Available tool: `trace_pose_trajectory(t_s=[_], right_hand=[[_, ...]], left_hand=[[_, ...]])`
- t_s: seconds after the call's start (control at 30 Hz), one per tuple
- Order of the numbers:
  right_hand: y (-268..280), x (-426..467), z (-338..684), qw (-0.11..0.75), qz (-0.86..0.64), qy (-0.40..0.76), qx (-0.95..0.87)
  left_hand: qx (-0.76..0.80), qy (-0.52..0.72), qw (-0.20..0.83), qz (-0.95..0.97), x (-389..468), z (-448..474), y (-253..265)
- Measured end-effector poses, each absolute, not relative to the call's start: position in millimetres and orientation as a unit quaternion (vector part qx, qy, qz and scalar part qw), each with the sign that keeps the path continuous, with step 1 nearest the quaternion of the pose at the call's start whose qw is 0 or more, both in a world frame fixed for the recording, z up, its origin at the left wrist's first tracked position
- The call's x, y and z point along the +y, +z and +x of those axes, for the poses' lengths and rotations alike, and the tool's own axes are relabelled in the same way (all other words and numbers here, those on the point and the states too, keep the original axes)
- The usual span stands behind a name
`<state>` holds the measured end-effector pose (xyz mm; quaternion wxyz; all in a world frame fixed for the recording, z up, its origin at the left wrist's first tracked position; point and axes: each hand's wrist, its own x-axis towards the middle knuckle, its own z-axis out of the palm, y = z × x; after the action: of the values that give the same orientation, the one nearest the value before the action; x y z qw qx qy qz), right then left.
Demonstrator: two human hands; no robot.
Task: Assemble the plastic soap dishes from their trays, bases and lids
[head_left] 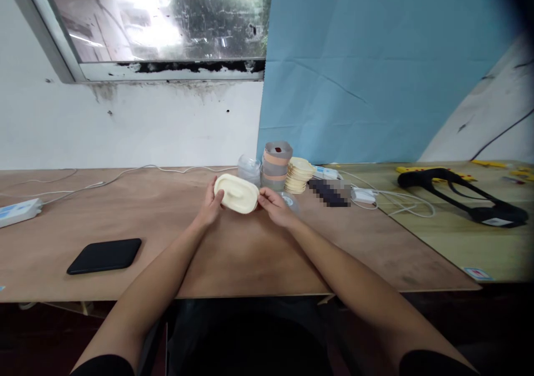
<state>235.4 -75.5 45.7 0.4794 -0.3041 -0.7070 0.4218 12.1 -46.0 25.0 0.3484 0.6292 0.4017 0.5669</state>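
Between my two hands, raised over the table, is a cream plastic lid (237,193), oblong with rounded corners and a raised part in its middle. My left hand (211,202) grips its left end, thumb on the face toward me. At the right end my right hand (273,203) pinches the edge. Just behind stand clear round containers (249,169), a stack of grey and orange containers (277,166) and a pile of cream lids (298,174). Partly hidden by my right hand, a clear round piece (289,201) lies on the table.
A black flat case (104,255) lies at the left, with a white power strip (19,212) beyond it. To the right are a blurred dark object (329,192), a white charger (363,195) with cables, and a black strap-like frame (463,195). A wall with a window closes off the back.
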Motion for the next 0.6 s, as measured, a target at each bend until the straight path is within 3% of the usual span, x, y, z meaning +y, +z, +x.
trace_pose_trajectory(t_s=[0.1,0.2,0.3,0.6], right_hand=[[39.3,-74.5,231.3,0.418,-0.293,0.554,-0.658],[31.3,-72.4,228.8,0.381,-0.324,0.599,-0.626],[24.4,-70.3,224.1,0.381,-0.362,0.592,-0.611],[6.0,-52.7,225.8,0.422,-0.489,0.480,-0.593]], left_hand=[[0.399,0.565,0.328,0.643,-43.0,3.4,27.8],[0.426,0.487,0.355,0.675,-35.7,-12.7,26.8],[0.468,0.388,0.369,0.703,-29.2,-28.8,23.4],[0.441,0.257,0.367,0.778,-41.9,-25.3,28.9]])
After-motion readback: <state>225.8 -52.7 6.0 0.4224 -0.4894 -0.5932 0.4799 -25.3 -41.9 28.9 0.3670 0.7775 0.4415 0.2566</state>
